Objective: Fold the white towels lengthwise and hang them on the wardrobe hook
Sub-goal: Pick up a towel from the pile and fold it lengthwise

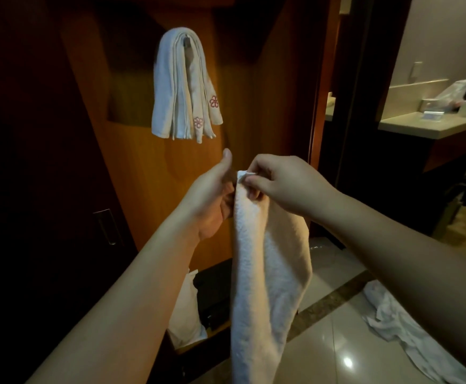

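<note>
Pinching the top corner of the white towel (265,273) between thumb and forefinger, right hand (278,187) closed on the cloth just below and right of the wardrobe hook (186,40). Left hand (212,200) alongside at the same height, thumb raised, fingers curled behind the top edge — contact with the cloth likely, grip not confirmable from this angle. Towel hanging straight down from the pinch, long axis vertical, top end pointing up toward the hook, lower end running out of view. Already narrowed into a long strip; judged step: lengthwise fold being squared at the top corners. Next move calls for matching the edges, then lifting the strip and draping its middle over the hook. Hook already occupied by folded towels (183,84), draped over it with embroidered ends down. Well below and right of the hook, further white cloth (386,314) crumpled on the tiled floor (323,353).
</note>
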